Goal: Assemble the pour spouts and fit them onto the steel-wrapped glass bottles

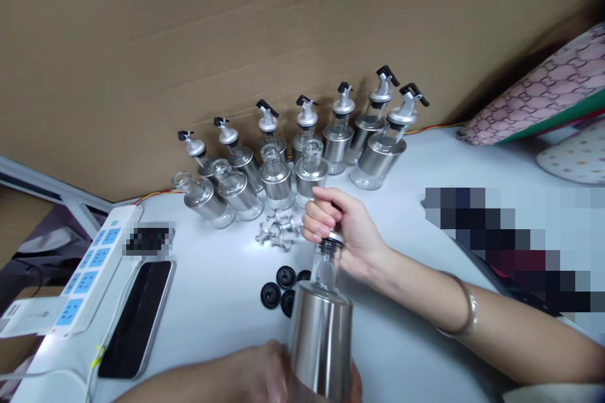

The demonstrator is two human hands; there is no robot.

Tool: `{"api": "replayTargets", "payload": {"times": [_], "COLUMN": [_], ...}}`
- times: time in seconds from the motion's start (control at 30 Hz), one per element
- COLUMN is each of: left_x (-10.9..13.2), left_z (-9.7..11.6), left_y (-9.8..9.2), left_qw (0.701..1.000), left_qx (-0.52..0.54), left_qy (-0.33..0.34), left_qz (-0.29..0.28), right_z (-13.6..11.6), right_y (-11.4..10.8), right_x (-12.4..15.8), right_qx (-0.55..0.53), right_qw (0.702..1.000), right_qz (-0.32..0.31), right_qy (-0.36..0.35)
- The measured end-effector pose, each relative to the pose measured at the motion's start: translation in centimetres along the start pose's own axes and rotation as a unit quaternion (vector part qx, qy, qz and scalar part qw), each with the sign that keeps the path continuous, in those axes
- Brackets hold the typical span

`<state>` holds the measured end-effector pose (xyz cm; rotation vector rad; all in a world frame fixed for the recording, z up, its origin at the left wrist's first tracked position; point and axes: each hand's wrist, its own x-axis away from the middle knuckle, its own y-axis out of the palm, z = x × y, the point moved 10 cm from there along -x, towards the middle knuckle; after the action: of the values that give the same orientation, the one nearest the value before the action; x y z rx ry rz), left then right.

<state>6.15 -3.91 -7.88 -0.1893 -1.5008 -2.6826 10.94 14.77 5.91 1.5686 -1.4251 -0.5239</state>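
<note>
A glass oil bottle with a steel sleeve (pixel 321 340) stands slightly tilted in front of me. My left hand (pixel 274 374), partly blurred, wraps round its lower body. My right hand (pixel 347 230) is closed over the pour spout (pixel 334 237) at the bottle's neck, hiding most of that spout. Just beyond lie several small silver spout pieces (pixel 278 230) in a pile. Left of the bottle are several round black caps (pixel 271 295), some partly hidden behind it. Several open-necked bottles (pixel 275 182) stand behind the silver pieces.
Several bottles fitted with silver-and-black spouts (pixel 338 138) line the back, before a cardboard wall (pixel 189 44). At left lie a white power strip (pixel 92 271), a phone (pixel 137 321) and cables. A pink patterned roll (pixel 543 88) lies at right, near a pixelated area.
</note>
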Motion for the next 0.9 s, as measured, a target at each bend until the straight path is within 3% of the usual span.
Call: {"api": "replayTargets", "payload": {"times": [0.4, 0.53, 0.8, 0.9], "left_x": [-0.6, -0.6, -0.4, -0.3], "left_z": [5.0, 4.9, 4.8, 4.5], "left_y": [4.6, 4.3, 2.2, 2.3], "left_qw": [0.991, 0.993, 0.989, 0.989], "left_qx": [0.13, 0.11, 0.027, 0.001], "left_qy": [0.026, 0.027, 0.014, 0.003], "left_qz": [0.018, 0.028, 0.147, 0.149], "right_z": [-0.3, -1.1, -2.4, -4.7], "right_y": [-1.0, -1.1, -2.3, -1.9], "right_x": [-0.4, -0.1, -0.2, 0.1], "right_qx": [0.046, 0.045, 0.057, 0.1], "right_qw": [0.996, 0.996, 0.989, 0.976], "right_qz": [0.048, 0.069, 0.102, 0.088], "right_qy": [0.061, 0.02, -0.091, -0.169]}}
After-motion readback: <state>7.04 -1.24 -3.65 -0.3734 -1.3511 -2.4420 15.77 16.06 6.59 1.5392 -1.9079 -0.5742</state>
